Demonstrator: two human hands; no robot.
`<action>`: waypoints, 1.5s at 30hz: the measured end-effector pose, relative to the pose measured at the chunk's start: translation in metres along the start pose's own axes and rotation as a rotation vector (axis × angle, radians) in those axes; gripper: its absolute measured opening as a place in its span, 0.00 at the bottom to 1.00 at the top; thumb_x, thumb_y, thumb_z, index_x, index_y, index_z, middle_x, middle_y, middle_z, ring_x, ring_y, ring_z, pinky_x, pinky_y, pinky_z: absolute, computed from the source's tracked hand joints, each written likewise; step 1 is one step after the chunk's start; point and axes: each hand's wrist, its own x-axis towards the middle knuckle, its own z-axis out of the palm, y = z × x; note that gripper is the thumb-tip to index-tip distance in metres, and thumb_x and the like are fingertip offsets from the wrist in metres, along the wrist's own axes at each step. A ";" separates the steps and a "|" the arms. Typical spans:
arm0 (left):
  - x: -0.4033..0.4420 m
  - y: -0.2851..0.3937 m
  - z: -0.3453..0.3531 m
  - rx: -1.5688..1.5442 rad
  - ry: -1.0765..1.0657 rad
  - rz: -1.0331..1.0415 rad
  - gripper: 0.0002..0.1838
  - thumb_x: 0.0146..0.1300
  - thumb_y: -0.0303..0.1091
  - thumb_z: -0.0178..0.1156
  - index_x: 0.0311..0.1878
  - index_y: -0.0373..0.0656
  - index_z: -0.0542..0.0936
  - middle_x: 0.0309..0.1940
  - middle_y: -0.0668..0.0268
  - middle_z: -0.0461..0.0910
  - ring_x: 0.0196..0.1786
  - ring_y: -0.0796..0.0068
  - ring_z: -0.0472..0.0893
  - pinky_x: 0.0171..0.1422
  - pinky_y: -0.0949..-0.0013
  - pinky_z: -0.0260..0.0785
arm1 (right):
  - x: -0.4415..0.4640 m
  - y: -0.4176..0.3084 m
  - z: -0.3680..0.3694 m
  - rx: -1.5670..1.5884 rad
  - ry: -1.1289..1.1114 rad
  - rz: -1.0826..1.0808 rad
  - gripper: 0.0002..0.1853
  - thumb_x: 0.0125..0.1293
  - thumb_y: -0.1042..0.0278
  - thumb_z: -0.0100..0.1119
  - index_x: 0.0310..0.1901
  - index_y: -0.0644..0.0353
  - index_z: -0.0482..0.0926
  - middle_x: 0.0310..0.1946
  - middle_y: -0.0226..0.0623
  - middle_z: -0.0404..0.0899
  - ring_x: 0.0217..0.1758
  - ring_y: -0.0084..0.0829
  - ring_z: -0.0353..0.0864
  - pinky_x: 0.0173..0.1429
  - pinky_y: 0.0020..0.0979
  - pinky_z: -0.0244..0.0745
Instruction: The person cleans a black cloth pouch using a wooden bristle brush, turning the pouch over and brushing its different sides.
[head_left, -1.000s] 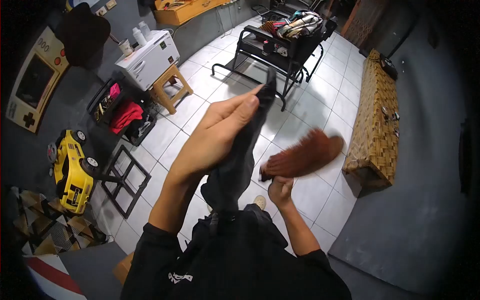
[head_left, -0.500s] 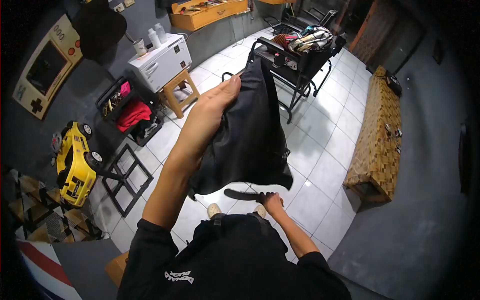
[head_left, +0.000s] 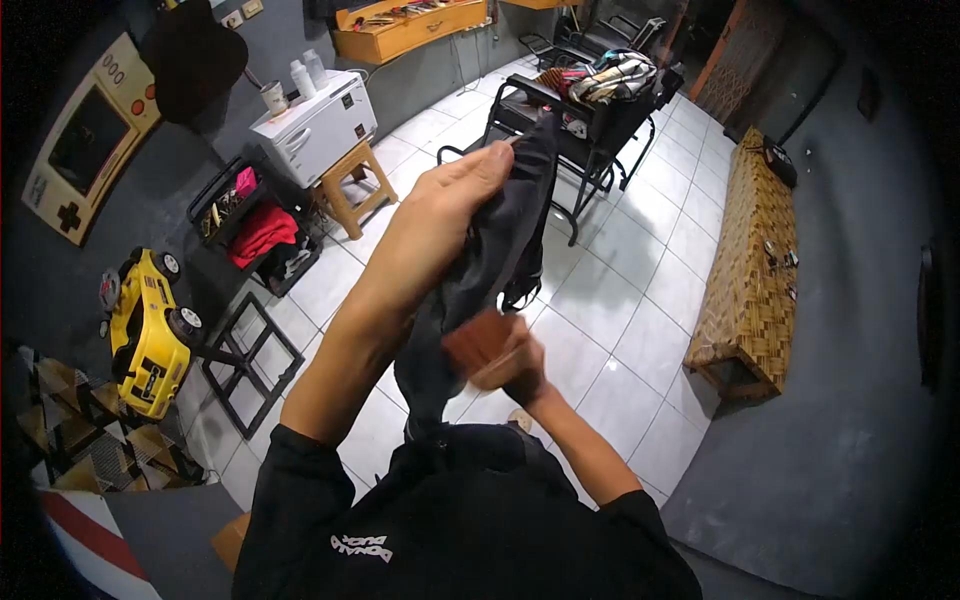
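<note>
My left hand (head_left: 450,200) is raised in front of me, its fingers closed on the upper edge of a black cloth (head_left: 512,215). The cloth hangs down in folds towards my waist. My right hand (head_left: 525,372) is wrapped round a brush with a brown wooden back (head_left: 478,340), blurred by motion. The brush is right against or just in front of the lower cloth; which of the two I cannot tell. Its bristles are turned out of sight.
Ahead stands a black chair (head_left: 510,105) with a bundle of cloths (head_left: 615,75) on it. A white mini fridge (head_left: 315,130) rests on a wooden stool (head_left: 355,185). At left are a trolley (head_left: 215,215) and a yellow toy car (head_left: 150,340); at right, a woven bench (head_left: 745,270).
The brush has risen from below the cloth to its front, turned so that the wooden back shows. The cloth has swung and folded narrower. My left hand has shifted slightly right.
</note>
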 end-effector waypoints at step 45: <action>0.022 0.001 -0.019 -0.157 0.345 0.046 0.22 0.70 0.47 0.44 0.52 0.36 0.72 0.38 0.65 0.78 0.36 0.78 0.78 0.42 0.76 0.71 | -0.033 0.021 0.008 0.354 0.233 0.321 0.12 0.60 0.69 0.57 0.43 0.61 0.68 0.34 0.34 0.72 0.40 0.31 0.73 0.47 0.32 0.68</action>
